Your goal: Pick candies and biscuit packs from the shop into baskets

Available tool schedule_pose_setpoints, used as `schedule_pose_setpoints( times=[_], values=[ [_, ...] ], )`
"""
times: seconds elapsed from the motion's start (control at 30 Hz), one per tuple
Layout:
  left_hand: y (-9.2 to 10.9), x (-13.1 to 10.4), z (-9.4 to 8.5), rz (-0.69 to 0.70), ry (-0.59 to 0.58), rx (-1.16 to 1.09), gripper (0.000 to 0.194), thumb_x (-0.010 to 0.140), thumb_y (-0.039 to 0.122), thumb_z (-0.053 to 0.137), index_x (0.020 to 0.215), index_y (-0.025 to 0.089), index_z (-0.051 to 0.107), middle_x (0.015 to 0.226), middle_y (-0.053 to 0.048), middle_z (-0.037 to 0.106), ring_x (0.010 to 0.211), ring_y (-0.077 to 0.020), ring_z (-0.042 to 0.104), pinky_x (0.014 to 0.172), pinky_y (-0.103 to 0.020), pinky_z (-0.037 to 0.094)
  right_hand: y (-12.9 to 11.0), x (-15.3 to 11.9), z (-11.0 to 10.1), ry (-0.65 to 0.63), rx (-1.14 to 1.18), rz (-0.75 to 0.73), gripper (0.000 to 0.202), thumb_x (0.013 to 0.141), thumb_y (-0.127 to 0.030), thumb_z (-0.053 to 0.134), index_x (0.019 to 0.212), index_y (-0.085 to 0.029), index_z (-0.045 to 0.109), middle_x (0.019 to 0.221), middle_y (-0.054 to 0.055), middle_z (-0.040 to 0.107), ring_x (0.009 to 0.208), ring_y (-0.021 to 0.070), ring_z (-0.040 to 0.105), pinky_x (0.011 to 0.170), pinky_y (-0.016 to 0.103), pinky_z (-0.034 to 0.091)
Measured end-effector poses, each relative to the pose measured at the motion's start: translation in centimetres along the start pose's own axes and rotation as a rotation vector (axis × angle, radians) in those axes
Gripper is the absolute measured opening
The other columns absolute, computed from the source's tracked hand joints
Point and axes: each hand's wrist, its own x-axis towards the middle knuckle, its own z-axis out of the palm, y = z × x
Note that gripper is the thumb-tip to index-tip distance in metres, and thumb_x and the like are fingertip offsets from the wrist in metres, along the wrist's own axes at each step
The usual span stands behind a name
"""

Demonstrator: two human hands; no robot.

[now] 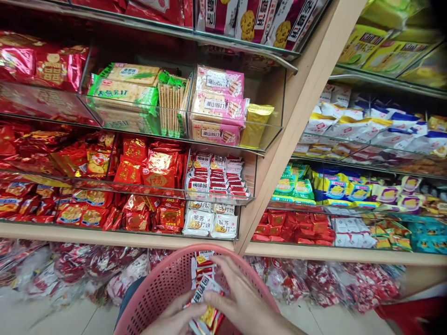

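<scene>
In the head view, both my hands are inside the upper part of a pink perforated plastic basket [153, 284]. My left hand [176, 314] is closed around the lower left edge of a small white, red and yellow snack packet [205, 298]. My right hand [240, 298] grips the same packet from the right, its thumb across the front. Just beyond them, a row of similar snack packets [203, 267] lies in the basket, close to my right fingertips. The basket's bottom is mostly hidden by my hands.
Clear-fronted shelves hold matching white and red packets [218, 177], red packets [160, 167], pink cracker packs [218, 102] and green cracker packs [122, 90]. A wooden upright [268, 186] divides the shelving. Plastic bags of goods [321, 284] lie on the floor beneath.
</scene>
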Motion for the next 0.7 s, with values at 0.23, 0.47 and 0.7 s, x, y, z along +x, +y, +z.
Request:
schedule_pose_setpoints(
  times=[0.23, 0.47, 0.7],
  values=[
    [0.5, 0.1, 0.6, 0.075, 0.197, 0.069, 0.066, 0.066, 0.046, 0.070, 0.121, 0.013, 0.052, 0.081, -0.006, 0.066, 0.061, -0.0123, 0.056, 0.051, -0.020, 0.042, 0.5, 0.1, 3.5, 0.126, -0.414, -0.036, 0.101, 0.061, -0.033, 0.069, 0.143, -0.027, 0.011, 0.145, 0.011, 0.030, 0.131, 0.0353, 0.025, 0.105, 0.057, 0.021],
    [-1.0, 0.5, 1.0, 0.088, 0.157, 0.017, 0.081, 0.065, 0.045, 0.071, 0.133, 0.016, 0.039, 0.115, -0.014, 0.061, 0.088, -0.0234, 0.063, 0.070, -0.030, 0.050, 1.3, 0.2, 5.8, 0.092, -0.457, 0.011, 0.098, 0.063, -0.024, 0.064, 0.144, -0.027, 0.007, 0.129, 0.013, 0.048, 0.113, 0.0336, 0.046, 0.097, 0.056, 0.034],
    [-1.6, 0.9, 0.5, 0.008, 0.046, -0.090, 0.088, 0.064, 0.041, 0.075, 0.136, 0.013, 0.033, 0.099, -0.014, 0.067, 0.070, -0.0178, 0.065, 0.061, -0.024, 0.047, 3.6, 0.2, 7.5, 0.205, -0.533, -0.062, 0.099, 0.063, -0.022, 0.062, 0.143, -0.029, 0.005, 0.117, 0.009, 0.056, 0.099, 0.0313, 0.055, 0.087, 0.048, 0.044]
  ],
)
